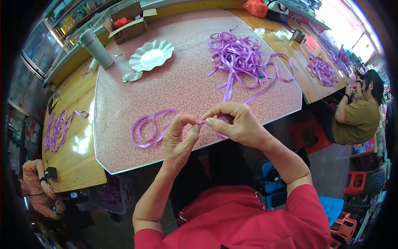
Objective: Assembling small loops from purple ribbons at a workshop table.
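Note:
My left hand point(181, 137) and my right hand point(234, 124) meet fingertip to fingertip just above the front edge of the pink speckled tabletop point(124, 95). Both pinch a purple ribbon point(202, 123), with a short twisted bit showing between the fingers. Beside my left hand, loops of purple ribbon point(143, 129) lie on the table. Strands run from behind my right hand toward a large tangled heap of purple ribbon point(236, 54) farther back. Whether the bit between my fingers is knotted, I cannot tell.
A pale scalloped dish point(151, 56), a grey-green flask point(96, 49) and an open cardboard box point(129, 30) stand at the back left. More ribbon piles point(321, 70) lie on the wooden side tables. One person point(358, 110) sits at the right, another point(37, 182) at the left.

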A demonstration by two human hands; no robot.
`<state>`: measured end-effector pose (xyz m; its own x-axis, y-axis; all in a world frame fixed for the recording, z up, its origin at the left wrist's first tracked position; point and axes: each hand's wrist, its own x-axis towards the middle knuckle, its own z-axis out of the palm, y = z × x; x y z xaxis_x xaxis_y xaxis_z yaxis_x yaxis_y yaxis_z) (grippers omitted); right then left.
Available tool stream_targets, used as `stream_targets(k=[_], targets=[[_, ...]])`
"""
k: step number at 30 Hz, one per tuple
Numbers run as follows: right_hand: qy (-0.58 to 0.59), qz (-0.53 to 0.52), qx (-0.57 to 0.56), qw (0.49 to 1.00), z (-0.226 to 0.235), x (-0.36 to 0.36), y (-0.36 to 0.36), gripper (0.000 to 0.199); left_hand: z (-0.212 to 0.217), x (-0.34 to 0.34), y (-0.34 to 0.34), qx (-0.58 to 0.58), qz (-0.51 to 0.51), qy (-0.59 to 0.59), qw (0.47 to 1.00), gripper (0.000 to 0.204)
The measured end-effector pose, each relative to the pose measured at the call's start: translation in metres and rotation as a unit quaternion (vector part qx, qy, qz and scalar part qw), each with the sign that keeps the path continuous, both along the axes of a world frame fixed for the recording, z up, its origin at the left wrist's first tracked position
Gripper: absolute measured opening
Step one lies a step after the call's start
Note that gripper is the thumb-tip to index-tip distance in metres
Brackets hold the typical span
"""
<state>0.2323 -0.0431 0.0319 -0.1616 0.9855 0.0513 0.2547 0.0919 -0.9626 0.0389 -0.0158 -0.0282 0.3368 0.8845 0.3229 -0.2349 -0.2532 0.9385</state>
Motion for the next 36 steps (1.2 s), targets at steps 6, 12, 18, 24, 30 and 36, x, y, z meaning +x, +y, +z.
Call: stream_targets(k=[6,12,18,24,30,36], targets=[[0.001,0.01,0.04,0.999,-0.005,0.003,0.001,0.012,0.008,-0.001,-0.002,0.05,-0.001,0.077,0.996,0.03],[-0.005,0.01,0.108,0.994,-0.01,-0.002,0.0,0.009,0.021,-0.005,0.008,0.361,0.094,0.284,0.883,0.031],[-0.045,0.036,0.099,0.993,-0.007,0.004,0.001,0.011,0.019,-0.02,0.021,0.432,0.061,0.321,0.84,0.016],[-0.044,0.024,0.121,0.991,-0.005,0.0,0.002,0.014,0.014,-0.021,0.01,0.167,0.025,0.184,0.968,0.013],[-0.045,0.02,0.179,0.983,-0.008,-0.004,0.002,0.015,0.017,-0.023,0.018,0.368,0.011,0.271,0.89,0.008],[-0.07,0.02,0.185,0.98,-0.012,0.001,0.007,0.014,0.032,-0.031,0.009,0.304,-0.01,0.248,0.92,0.018]])
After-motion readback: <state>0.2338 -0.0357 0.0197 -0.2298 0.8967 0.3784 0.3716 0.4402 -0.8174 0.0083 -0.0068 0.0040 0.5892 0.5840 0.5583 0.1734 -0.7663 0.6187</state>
